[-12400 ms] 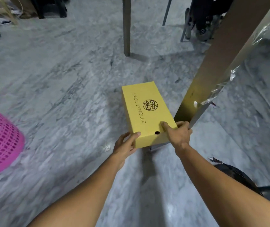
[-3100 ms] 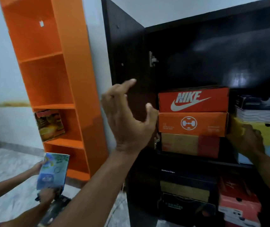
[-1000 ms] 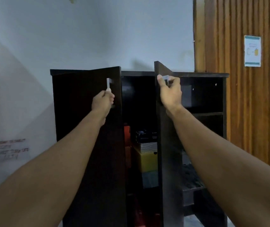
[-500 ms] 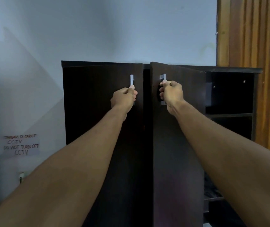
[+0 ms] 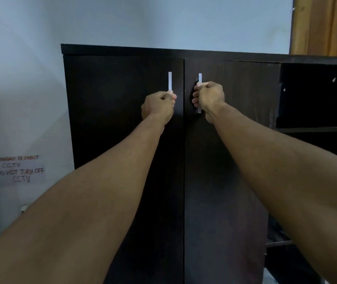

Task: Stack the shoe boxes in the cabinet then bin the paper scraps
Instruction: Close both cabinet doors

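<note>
Pale wall (image 5: 122, 21) | dark cabinet (image 5: 122, 119) doors meeting | hands gripping handles

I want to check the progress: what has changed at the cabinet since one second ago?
Both doors have swung shut: the left door and right door now meet at the middle, hiding the boxes seen through the gap before. The left hand still grips the left handle and the right hand the right handle. The open shelves on the right stay uncovered.
</note>
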Demonstrator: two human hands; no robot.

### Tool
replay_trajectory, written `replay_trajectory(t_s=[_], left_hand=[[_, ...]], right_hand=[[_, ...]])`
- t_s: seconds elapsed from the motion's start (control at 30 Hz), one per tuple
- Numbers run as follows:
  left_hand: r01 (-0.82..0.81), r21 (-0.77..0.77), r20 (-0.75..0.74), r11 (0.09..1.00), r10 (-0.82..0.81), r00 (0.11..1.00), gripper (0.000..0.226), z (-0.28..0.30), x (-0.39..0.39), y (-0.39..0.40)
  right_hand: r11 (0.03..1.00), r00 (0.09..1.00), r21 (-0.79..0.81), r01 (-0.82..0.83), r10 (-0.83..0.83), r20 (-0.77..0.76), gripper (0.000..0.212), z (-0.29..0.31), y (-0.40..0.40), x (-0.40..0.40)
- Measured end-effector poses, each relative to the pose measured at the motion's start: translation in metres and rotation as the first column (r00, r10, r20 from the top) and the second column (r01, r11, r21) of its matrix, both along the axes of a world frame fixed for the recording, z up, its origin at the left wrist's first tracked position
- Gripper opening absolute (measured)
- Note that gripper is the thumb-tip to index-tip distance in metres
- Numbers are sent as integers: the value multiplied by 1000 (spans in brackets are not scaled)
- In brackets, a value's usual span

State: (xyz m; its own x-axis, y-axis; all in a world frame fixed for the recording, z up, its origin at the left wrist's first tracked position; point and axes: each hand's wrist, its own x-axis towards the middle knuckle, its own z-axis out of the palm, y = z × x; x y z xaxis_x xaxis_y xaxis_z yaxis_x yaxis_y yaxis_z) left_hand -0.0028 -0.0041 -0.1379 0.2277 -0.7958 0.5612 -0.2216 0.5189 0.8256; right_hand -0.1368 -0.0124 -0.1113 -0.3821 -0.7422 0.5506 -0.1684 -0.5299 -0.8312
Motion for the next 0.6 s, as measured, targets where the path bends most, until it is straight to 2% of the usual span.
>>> replay_trajectory(t_s=[0.37, 0.47, 0.6], left_hand=[[-76, -30, 53, 997, 77, 996, 19, -5, -2, -18], [-83, -28, 57, 996, 84, 995, 21, -5, -1, -25], [-65, -27, 24, 998, 65, 998, 22, -6, -5, -22]], right_hand=[[1000, 1000, -11, 25, -25, 18, 20, -2, -23, 5], [1000, 995, -5, -6, 6, 95, 17, -2, -20, 5], [990, 990, 26, 137, -136, -35, 26, -5, -16, 1]])
